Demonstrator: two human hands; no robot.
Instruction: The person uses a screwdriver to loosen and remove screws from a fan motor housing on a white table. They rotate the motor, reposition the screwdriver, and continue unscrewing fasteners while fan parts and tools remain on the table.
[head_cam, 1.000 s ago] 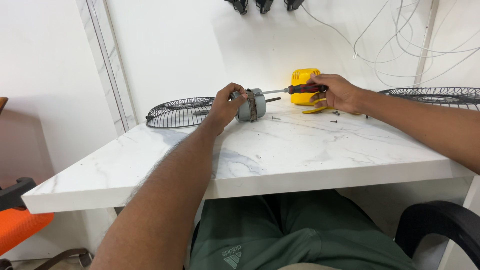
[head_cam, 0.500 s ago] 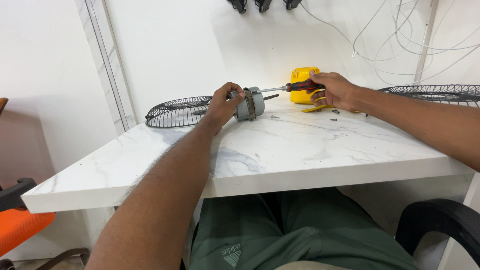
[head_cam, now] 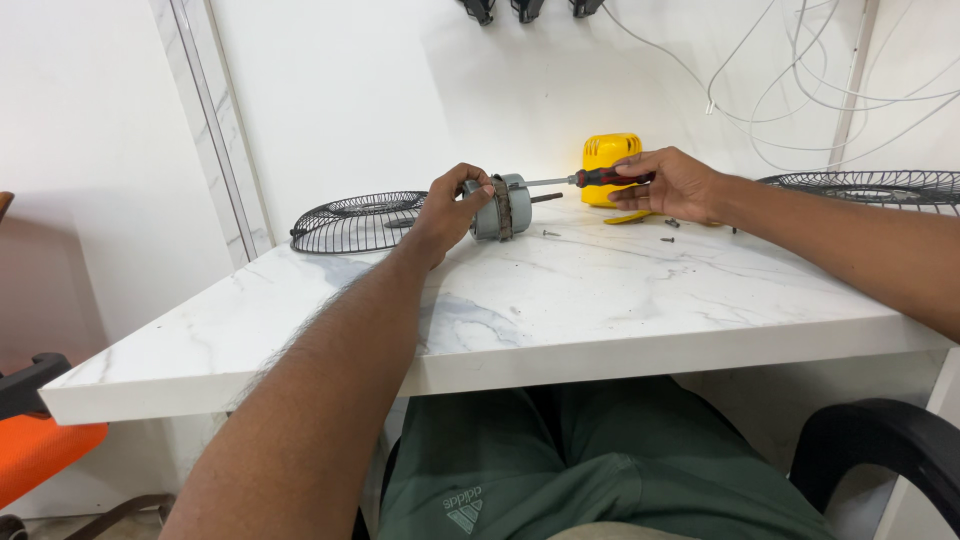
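Observation:
My left hand grips a grey fan motor lying on its side on the white marble table. My right hand holds a screwdriver by its red-and-black handle, the metal shaft pointing left with its tip at the motor's top face. The motor's short shaft sticks out to the right, below the screwdriver.
A black wire fan guard lies behind my left hand and another guard at the far right. A yellow fan housing stands behind my right hand. Small loose screws lie on the table. White cables hang on the wall.
The motor and the screwdriver stay in nearly the same place; my right hand has shifted slightly on the handle, as if turning it.

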